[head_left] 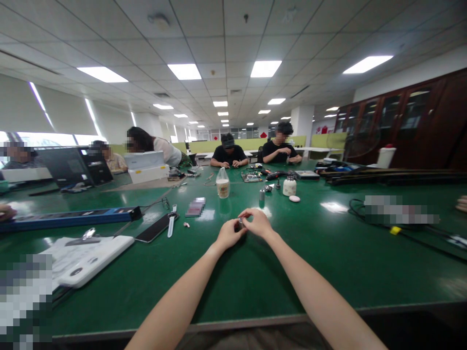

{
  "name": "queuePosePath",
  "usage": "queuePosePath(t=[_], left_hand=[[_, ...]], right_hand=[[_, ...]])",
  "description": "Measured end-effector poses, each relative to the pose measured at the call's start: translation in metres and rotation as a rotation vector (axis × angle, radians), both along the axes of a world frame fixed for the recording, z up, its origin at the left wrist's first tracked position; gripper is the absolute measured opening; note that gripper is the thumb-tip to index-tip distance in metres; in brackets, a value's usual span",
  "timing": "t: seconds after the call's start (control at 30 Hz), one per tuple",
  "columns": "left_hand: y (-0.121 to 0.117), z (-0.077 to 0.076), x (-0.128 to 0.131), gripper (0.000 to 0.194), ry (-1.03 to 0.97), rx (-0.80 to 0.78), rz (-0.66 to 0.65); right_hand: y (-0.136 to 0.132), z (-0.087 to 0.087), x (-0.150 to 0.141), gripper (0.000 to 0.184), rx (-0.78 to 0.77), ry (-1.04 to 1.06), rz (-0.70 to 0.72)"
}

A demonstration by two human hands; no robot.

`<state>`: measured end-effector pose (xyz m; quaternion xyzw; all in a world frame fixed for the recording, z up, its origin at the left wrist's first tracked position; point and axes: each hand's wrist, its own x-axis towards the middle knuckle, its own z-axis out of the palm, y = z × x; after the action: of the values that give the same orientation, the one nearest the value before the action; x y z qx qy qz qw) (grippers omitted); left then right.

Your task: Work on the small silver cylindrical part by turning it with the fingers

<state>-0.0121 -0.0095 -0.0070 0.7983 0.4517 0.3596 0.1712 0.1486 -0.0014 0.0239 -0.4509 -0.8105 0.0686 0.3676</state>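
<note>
Both my hands meet over the middle of the green table [262, 282]. My left hand [229, 234] is closed round a small metallic piece [241, 222], mostly hidden by the fingers. From the other side, the fingers of my right hand [258, 223] pinch the same piece at its top. Its exact kind is too small to make out. Just beyond my right hand a grey metal cylinder [261, 195] stands upright. Behind it lie a small dark part [269, 188] and a small dark upright piece [278, 184].
Left lie a phone [156, 228], white-strapped watch [171, 223], earbud [186, 224], clipboard [98, 257] and blue power strip [73, 218]. Ahead stand a bagged cup [223, 187] and white jar [289, 186], its pink lid [294, 199] beside it. Black cables [412, 243] run right. Several people sit or lean around the table.
</note>
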Motion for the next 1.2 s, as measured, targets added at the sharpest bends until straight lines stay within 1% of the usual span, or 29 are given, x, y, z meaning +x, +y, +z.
queuePosePath(t=[0.23,0.47,0.7,0.83,1.0,1.2], left_hand=[[0.000,0.000,0.000,0.023,0.005,-0.003,-0.002],[0.002,-0.003,-0.001,0.024,0.002,-0.004,0.007],[0.000,-0.003,0.002,0.026,-0.062,0.007,0.031],[-0.003,-0.002,0.003,0.030,-0.118,0.022,0.065],[0.000,-0.004,0.004,0.030,-0.173,0.029,0.075],[0.005,-0.009,0.007,0.030,-0.254,0.002,0.069]], right_hand=[[0.001,-0.001,0.000,0.019,-0.005,0.021,0.000],[0.003,-0.002,0.001,0.019,-0.031,0.070,0.024],[0.000,-0.003,-0.006,0.020,-0.034,0.119,0.030],[-0.005,-0.011,-0.013,0.024,-0.026,0.190,-0.020],[-0.010,-0.023,-0.016,0.023,-0.063,0.241,-0.081],[-0.015,-0.026,-0.013,0.022,-0.101,0.203,-0.126]])
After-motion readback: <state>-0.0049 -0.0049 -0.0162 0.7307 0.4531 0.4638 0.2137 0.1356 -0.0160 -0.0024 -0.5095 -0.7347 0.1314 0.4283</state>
